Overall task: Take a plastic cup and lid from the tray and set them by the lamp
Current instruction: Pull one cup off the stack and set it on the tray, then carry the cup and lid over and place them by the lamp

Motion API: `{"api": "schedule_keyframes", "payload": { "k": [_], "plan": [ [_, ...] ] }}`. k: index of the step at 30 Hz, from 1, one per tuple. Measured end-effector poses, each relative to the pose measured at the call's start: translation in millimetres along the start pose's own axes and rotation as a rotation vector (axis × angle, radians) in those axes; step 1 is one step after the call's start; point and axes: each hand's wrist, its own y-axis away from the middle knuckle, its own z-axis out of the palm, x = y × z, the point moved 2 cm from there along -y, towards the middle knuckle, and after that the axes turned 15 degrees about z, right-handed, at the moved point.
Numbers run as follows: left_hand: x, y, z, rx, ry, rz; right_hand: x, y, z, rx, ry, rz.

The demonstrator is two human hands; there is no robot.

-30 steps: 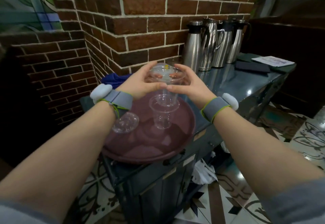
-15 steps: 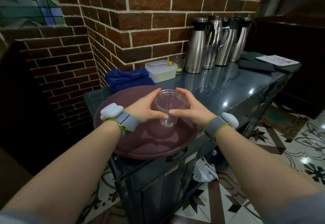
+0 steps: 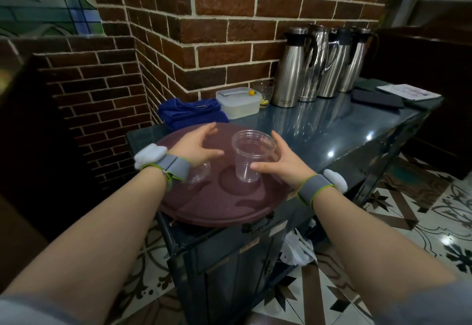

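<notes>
A clear plastic cup (image 3: 244, 163) stands upright on the round maroon tray (image 3: 217, 218), near the tray's middle. My right hand (image 3: 290, 162) wraps it from the right, thumb in front and fingers behind. My left hand (image 3: 196, 147) hovers open over the tray's left part, apart from the cup. Under its wrist a clear domed lid (image 3: 200, 174) lies on the tray, partly hidden. No lamp is in view.
The tray sits on the left end of a dark glossy counter (image 3: 332, 125) against a brick wall. Behind it lie a blue cloth (image 3: 189, 112), a white lidded box (image 3: 238, 105), a glass bowl (image 3: 263, 88) and several steel jugs (image 3: 290, 69). Dark folders and papers (image 3: 378, 98) lie far right.
Both hands held the cup up, then lowered it to the tray. My left hand has let go and moved left, over the lid. My right hand stays on the cup.
</notes>
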Motion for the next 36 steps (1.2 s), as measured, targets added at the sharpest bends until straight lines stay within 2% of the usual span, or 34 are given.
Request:
{"api": "schedule_keyframes", "payload": {
  "k": [2,5,15,18,24,30,36],
  "plan": [
    [-14,4,-13,0.088,-0.192,-0.051,2,-1,3,0.022,0.03,-0.009],
    [-32,14,-17,0.124,-0.371,-0.163,4,-5,11,0.087,-0.011,-0.042],
    [-52,24,-12,0.118,-0.518,-0.354,-10,-22,53,0.091,-0.098,-0.115],
    [-56,24,-10,0.148,-0.454,-0.433,-8,-28,57,0.108,-0.101,-0.105],
    [-60,21,-7,0.207,-0.363,-0.447,-3,-36,58,0.109,-0.08,-0.082],
    [-62,20,-10,0.358,-0.124,-0.483,-2,-38,59,0.121,-0.111,-0.08],
    [-58,29,-23,0.364,0.107,-0.55,-8,-28,64,0.115,-0.181,-0.1]
  ]
}}
